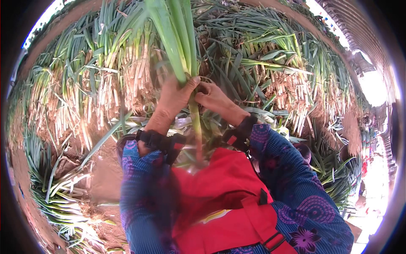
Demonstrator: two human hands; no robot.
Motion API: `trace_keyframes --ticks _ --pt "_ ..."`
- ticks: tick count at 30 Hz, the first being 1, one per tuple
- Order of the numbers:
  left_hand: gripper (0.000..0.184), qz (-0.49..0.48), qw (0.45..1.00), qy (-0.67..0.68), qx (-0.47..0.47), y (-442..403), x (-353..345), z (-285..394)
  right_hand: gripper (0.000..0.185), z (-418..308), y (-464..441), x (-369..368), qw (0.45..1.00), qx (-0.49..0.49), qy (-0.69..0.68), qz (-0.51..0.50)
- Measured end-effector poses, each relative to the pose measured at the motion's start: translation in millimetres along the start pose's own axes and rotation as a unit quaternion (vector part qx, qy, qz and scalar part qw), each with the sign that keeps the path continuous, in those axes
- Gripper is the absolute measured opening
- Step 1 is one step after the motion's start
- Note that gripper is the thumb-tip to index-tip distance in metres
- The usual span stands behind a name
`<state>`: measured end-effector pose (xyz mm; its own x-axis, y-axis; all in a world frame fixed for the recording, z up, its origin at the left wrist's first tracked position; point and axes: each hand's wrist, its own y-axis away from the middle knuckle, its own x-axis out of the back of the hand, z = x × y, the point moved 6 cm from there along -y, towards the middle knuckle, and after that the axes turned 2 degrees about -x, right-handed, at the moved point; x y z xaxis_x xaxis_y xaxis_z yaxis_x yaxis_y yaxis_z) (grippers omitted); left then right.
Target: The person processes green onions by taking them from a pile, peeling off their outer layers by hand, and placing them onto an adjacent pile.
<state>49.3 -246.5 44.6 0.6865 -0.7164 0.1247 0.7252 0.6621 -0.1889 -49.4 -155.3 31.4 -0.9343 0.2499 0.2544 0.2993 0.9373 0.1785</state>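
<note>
A long green onion stalk [195, 118], like a leek, stands upright in front of my chest, its broad green leaves spreading up past the top edge of the view. My left hand [175, 95] is closed around it where the leaves begin. Right beside it, my right hand [215, 99] has its fingers pinched together at the stalk's side. Whether those fingers hold a strip of leaf I cannot make out. Below both hands the pale lower stem hangs down toward the red apron [224, 182].
Piled leeks with roots outward lie in a bank at left [135, 72] and another at right [292, 89]. Loose leeks [63, 194] cover the ground at lower left. Leaf scraps lie below my hands. A corrugated metal sheet [368, 29] edges the upper right.
</note>
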Motion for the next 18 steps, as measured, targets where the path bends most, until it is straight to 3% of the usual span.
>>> trace_keyframes --ticks 3,6,9,12,15,18 --pt "0.033 -0.019 1.000 0.023 0.009 3.5 -4.2 -0.8 0.028 5.8 6.6 0.3 0.999 0.019 -0.024 0.027" --pt "0.034 -0.072 0.991 0.094 0.060 8.3 -9.2 3.6 0.024 14.6 19.2 4.5 0.980 -0.040 -0.197 -0.007" --pt "0.045 -0.103 0.984 0.130 0.068 12.5 -11.1 19.9 0.026 16.0 36.2 8.4 0.972 0.050 -0.214 -0.086" --pt "0.049 -0.103 0.980 0.130 0.105 14.1 -9.9 26.9 0.032 19.6 51.9 -7.5 0.893 -0.099 -0.424 -0.114" --pt "0.045 -0.122 0.979 0.127 0.100 10.1 -14.7 27.0 0.038 32.5 54.2 -17.8 0.912 -0.058 -0.387 -0.119" --pt "0.054 -0.141 0.970 0.188 0.066 10.1 -23.1 38.7 0.031 42.2 55.5 -18.7 0.873 -0.059 -0.464 -0.134"
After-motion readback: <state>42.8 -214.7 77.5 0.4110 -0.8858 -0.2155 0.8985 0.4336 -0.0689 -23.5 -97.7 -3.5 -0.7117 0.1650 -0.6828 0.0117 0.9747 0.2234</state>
